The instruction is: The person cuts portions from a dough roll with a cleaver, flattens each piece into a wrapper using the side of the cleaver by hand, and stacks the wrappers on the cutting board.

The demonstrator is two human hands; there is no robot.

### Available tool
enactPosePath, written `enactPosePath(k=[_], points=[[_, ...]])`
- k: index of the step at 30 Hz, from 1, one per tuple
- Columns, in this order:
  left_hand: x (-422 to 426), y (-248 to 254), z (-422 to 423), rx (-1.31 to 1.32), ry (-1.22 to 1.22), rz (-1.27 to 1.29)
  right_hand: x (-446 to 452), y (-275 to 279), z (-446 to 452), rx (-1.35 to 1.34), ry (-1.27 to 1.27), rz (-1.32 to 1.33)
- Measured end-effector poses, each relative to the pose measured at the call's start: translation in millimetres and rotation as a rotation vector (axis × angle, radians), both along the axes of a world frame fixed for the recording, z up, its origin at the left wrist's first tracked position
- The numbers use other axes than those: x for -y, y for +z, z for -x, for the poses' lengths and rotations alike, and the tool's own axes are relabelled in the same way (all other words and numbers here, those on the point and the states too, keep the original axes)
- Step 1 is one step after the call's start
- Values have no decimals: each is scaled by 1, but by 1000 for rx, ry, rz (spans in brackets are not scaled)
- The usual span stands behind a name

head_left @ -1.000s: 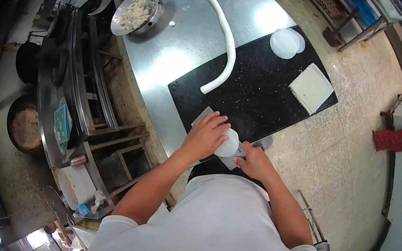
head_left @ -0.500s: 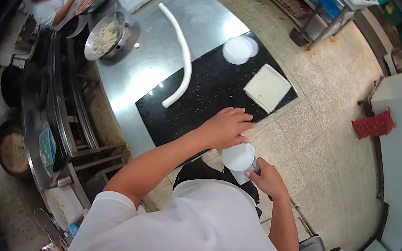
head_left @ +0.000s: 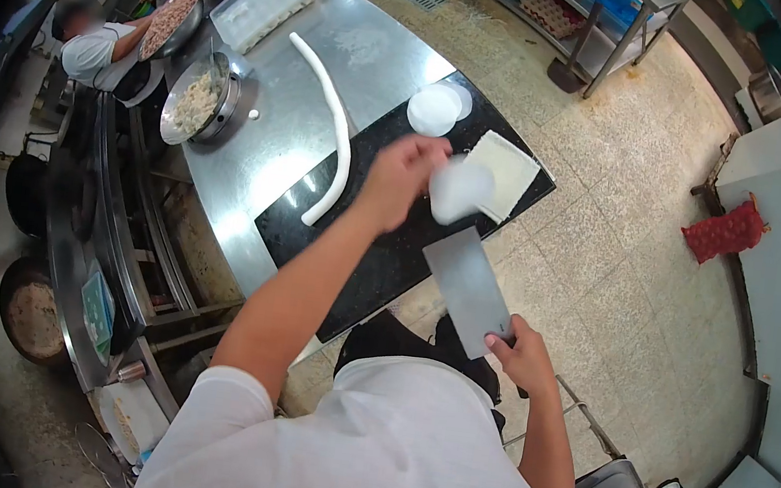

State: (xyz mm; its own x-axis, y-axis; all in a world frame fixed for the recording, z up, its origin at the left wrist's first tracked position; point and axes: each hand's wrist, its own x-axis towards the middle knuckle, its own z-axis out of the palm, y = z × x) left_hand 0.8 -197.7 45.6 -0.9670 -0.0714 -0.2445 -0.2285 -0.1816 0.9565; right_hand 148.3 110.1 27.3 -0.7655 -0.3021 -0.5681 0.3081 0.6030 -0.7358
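Observation:
Over the black board (head_left: 372, 271), my left hand (head_left: 400, 182) pinches the edge of a thin white round sheet (head_left: 460, 192), blurred by motion. My right hand (head_left: 523, 353) is closed on a wide metal cleaver (head_left: 468, 288), its blade pointing away from me past the board's near edge. White round sheets (head_left: 433, 110) overlap near the board's far corner. Beside them, partly behind the held sheet, lies a square white stack (head_left: 504, 175). A long white dough roll (head_left: 335, 120) stretches from the steel table onto the board.
On the steel table (head_left: 362, 36) are a bowl of pale filling (head_left: 195, 105), a small white lump (head_left: 253, 114) and a tray of white pieces (head_left: 263, 9). Another person (head_left: 93, 47) stands at the far left beside a pan of pinkish filling (head_left: 169, 27).
My left hand has lifted the round sheet off the cleaver and moved it forward over the board. The cleaver's blade is now bare. The view has shifted to the right.

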Motion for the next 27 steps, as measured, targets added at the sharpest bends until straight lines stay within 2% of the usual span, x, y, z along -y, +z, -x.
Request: enactPosePath(k=[2, 3, 5, 6, 7, 8, 10, 12, 13, 14, 16, 17, 18, 20, 21, 22, 24, 26, 27], points=[[26, -25, 42, 0, 174, -160, -3, -4, -1, -57, -35, 6], [39, -39, 52, 1, 178, -167, -3, -4, -1, -115, -70, 19], [61, -68, 60, 51, 254, 187, 1, 4, 1, -147, -85, 36], [66, -82, 54, 54, 259, 182, 3, 9, 3, -176, -103, 59], [69, -92, 42, -40, 228, 308, 4, 13, 5, -173, -96, 58], [75, -100, 29, -135, 195, 438, 8, 16, 7, -241, -158, 165], [72, -60, -25, -147, 114, 733, 19, 13, 13, -300, -219, 279], [86, -55, -75, -128, 123, 693, 34, 0, 31, -340, -422, 610], [98, -60, -99, -234, 218, 931, 46, -12, 45, -336, -412, 618], [108, -65, -120, -339, 316, 1169, 59, -28, 61, -319, -484, 639], [126, -75, -150, -234, 409, 1190, 82, -51, 79, -299, -545, 667], [137, -80, -160, -133, 490, 1194, 91, -59, 85, -42, -653, 580], [148, -80, -164, -68, 368, 1197, 100, -59, 88, 214, -750, 478], [164, -89, -161, -295, 274, 1281, 113, -58, 78, 150, -713, 509], [166, -86, -154, -408, 285, 1248, 123, -41, 68, 153, -724, 484], [167, -86, -153, -388, 293, 1223, 129, -29, 54, 160, -738, 448], [172, -86, -144, -333, 221, 1141, 145, -25, 27, -25, -497, 312], [179, -88, -138, -365, 244, 1110, 173, -10, 6, -149, -241, 43], [183, -88, -140, -400, 223, 1087, 188, -1, -3, -401, -14, -120]])
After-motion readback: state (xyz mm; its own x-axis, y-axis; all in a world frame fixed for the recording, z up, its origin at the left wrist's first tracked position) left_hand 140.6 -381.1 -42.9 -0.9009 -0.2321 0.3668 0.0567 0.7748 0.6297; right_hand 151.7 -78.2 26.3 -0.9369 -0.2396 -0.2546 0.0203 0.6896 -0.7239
